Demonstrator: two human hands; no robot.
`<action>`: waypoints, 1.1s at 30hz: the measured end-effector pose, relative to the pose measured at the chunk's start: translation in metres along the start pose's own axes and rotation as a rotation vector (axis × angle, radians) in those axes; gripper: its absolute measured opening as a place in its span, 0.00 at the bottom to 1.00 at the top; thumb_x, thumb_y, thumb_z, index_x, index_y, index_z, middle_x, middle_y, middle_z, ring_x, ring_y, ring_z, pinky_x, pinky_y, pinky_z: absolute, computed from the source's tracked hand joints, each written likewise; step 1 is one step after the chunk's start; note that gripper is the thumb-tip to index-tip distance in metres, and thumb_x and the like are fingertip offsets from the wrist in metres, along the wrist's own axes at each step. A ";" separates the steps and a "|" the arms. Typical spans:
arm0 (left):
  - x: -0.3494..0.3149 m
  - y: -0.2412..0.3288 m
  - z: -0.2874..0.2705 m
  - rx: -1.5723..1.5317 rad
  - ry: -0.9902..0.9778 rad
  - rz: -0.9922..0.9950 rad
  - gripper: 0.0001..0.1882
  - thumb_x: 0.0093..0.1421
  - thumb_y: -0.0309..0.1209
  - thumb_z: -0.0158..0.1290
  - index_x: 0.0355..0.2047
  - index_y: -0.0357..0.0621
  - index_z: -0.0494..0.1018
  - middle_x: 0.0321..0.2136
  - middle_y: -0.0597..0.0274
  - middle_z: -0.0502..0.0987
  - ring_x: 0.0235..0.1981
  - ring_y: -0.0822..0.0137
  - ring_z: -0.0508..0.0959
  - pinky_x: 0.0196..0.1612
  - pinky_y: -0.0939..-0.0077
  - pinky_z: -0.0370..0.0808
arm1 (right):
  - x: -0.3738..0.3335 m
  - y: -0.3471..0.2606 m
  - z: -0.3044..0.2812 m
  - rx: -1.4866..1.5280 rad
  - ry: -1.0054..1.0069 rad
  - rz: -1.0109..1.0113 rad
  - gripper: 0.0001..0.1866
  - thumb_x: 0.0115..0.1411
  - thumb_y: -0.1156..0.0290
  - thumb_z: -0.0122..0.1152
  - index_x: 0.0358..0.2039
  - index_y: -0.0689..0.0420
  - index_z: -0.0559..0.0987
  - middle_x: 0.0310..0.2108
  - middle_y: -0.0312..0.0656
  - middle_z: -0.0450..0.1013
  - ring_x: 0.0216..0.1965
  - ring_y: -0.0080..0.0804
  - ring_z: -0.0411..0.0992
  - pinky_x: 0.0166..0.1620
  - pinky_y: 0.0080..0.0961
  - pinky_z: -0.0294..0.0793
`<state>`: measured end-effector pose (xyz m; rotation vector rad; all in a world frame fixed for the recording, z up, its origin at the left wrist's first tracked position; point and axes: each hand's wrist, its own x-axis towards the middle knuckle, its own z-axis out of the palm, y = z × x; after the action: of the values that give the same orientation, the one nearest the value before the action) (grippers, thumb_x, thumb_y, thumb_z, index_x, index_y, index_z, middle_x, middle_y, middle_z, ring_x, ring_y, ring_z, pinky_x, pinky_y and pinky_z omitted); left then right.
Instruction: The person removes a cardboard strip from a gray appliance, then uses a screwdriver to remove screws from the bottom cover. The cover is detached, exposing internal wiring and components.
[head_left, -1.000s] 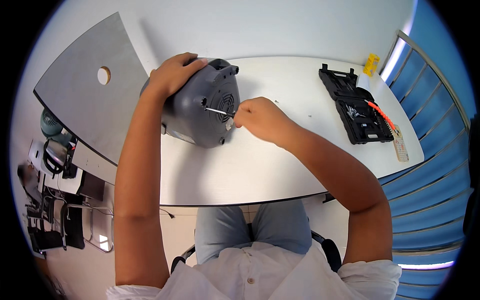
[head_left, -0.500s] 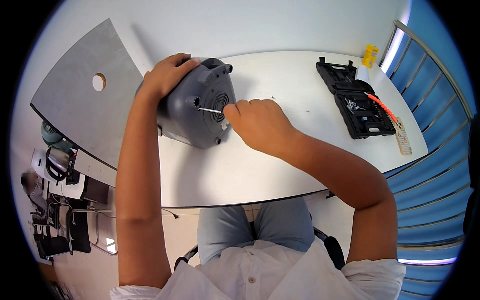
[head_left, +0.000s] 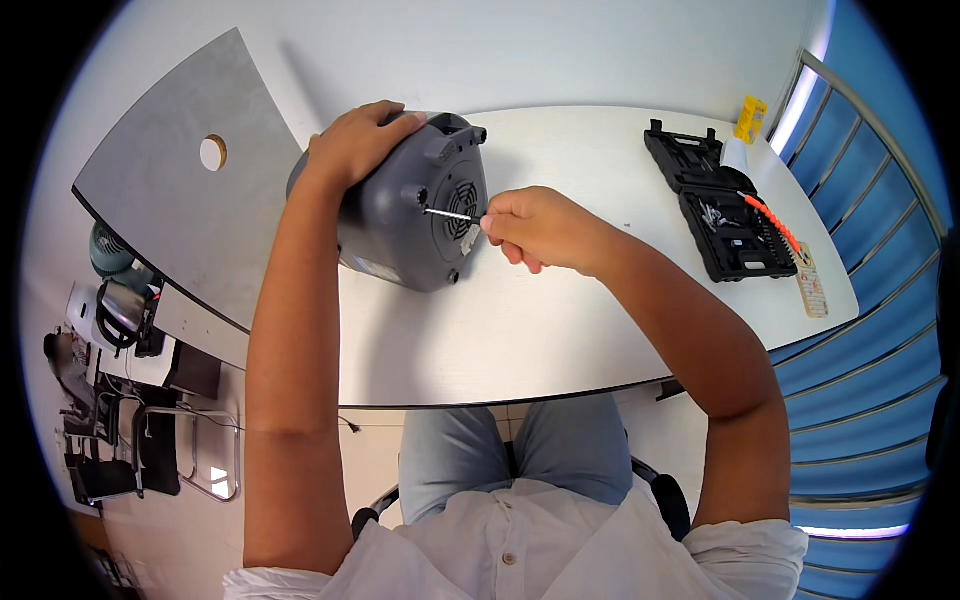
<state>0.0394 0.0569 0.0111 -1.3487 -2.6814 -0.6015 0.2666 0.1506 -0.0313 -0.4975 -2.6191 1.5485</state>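
A dark grey household appliance (head_left: 400, 235) with rounded corners lies on its side on the white table, its underside turned to the right. That underside shows a round vent grille (head_left: 462, 207), small feet and a torn pale label. My left hand (head_left: 362, 145) grips the upper edge of the body, fingers over the top. Between the thumb and fingers of my right hand (head_left: 535, 228) is a screwdriver (head_left: 452, 215), its handle mostly hidden by the hand. The metal shaft points left, its tip at the underside beside a foot (head_left: 420, 195).
An open black tool case (head_left: 740, 235) with bits and small parts lies at the right, an orange flexible shaft (head_left: 770, 222) across it. Near it are a yellow box (head_left: 750, 120) and a pale remote-like strip (head_left: 812, 285). A metal railing (head_left: 880, 130) borders the table's right side.
My right hand has changed from a fist round the screwdriver handle to a looser pinch, with its lower fingers hanging. The shaft stays against the appliance. The whole view has shifted slightly.
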 end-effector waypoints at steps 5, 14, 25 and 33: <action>0.001 0.000 -0.001 -0.009 0.006 0.010 0.38 0.51 0.64 0.43 0.55 0.53 0.71 0.53 0.61 0.73 0.55 0.59 0.70 0.58 0.50 0.56 | 0.003 0.014 0.015 -0.861 0.468 -0.484 0.10 0.59 0.63 0.57 0.26 0.55 0.73 0.23 0.36 0.71 0.22 0.33 0.69 0.26 0.29 0.69; 0.001 0.003 -0.002 0.005 -0.012 -0.013 0.38 0.52 0.64 0.43 0.55 0.52 0.70 0.53 0.60 0.73 0.56 0.58 0.70 0.59 0.48 0.54 | -0.004 0.006 0.021 -0.429 0.476 -0.261 0.11 0.56 0.65 0.58 0.25 0.60 0.74 0.23 0.43 0.72 0.27 0.42 0.72 0.30 0.36 0.71; 0.001 0.000 0.000 -0.006 -0.005 0.000 0.38 0.52 0.64 0.43 0.55 0.52 0.70 0.54 0.61 0.72 0.56 0.59 0.69 0.59 0.46 0.53 | 0.003 0.016 0.014 -0.477 0.453 -0.383 0.11 0.59 0.66 0.56 0.25 0.61 0.73 0.27 0.41 0.68 0.29 0.36 0.70 0.31 0.34 0.71; 0.004 -0.001 0.000 0.017 -0.005 -0.020 0.39 0.52 0.64 0.43 0.56 0.52 0.70 0.55 0.61 0.72 0.57 0.58 0.69 0.59 0.42 0.52 | 0.001 0.020 0.030 -0.997 0.752 -0.670 0.09 0.53 0.70 0.62 0.27 0.55 0.70 0.30 0.39 0.65 0.31 0.33 0.70 0.26 0.27 0.73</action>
<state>0.0366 0.0594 0.0116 -1.3224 -2.7006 -0.5774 0.2646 0.1343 -0.0632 -0.1221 -2.3168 -0.1837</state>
